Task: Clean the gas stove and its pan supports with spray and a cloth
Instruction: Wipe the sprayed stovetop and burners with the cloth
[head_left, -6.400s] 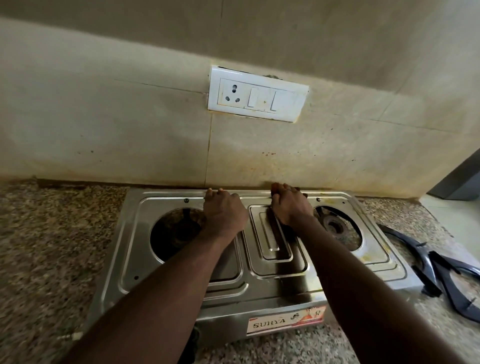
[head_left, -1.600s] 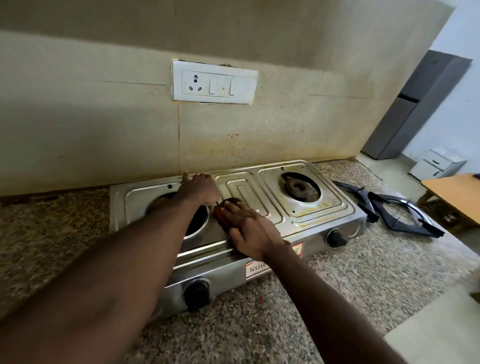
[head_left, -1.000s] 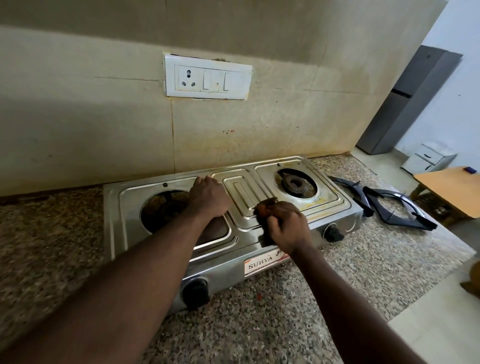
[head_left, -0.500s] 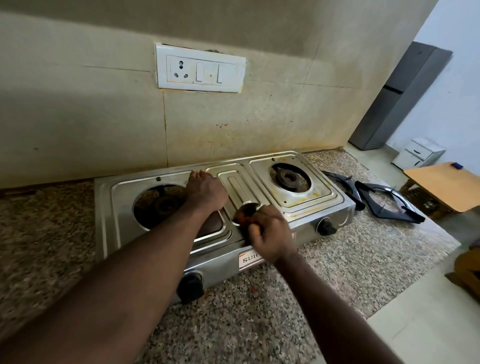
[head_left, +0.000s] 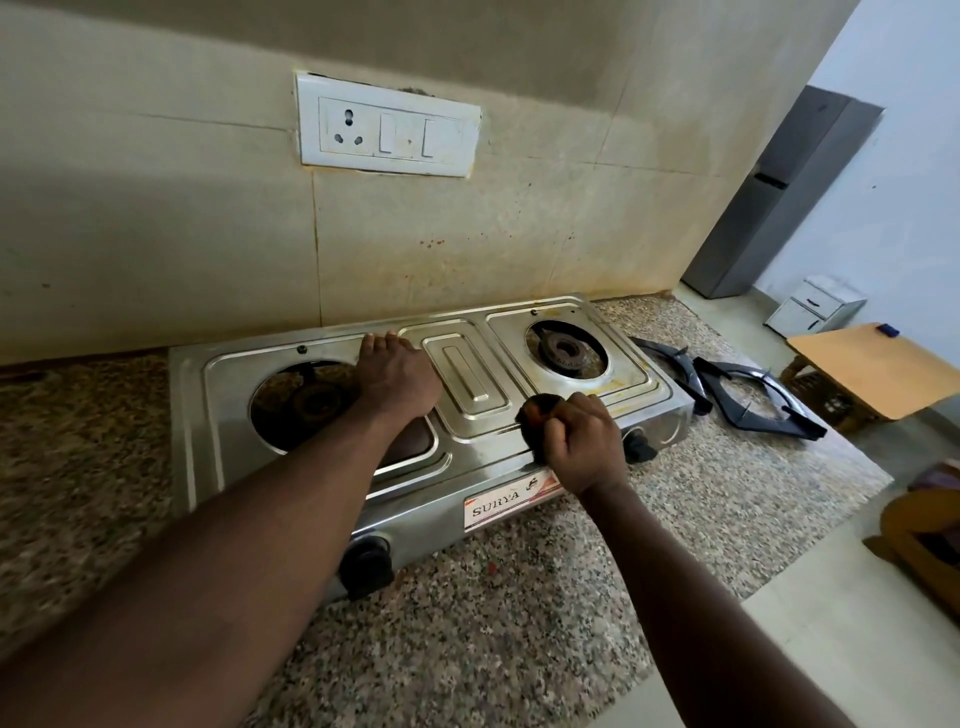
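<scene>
- The shiny steel gas stove with two burners (head_left: 208, 426) is sitting on the speckled stone tabletop (head_left: 519, 613), right up against the tan wall.
- The left grip (head_left: 397, 376), a bare hand, is lying flat and loose on top of the stove. It is resting between the left burner hole and the raised middle panel, and it is holding nothing.
- The right grip (head_left: 582, 441) is squeezing a small dark brown cloth wad (head_left: 535, 410) in curled fingers. It is pressing the wad on the stove's front rim, near the middle.
- The two black metal pan supports (head_left: 748, 395) are lying off the stove, side by side on the tabletop just to its right.
- The round black left knob (head_left: 366, 566) is sticking out of the stove's front.
- A white plastic switch plate (head_left: 387, 130) is hanging on the wall above the stove.
</scene>
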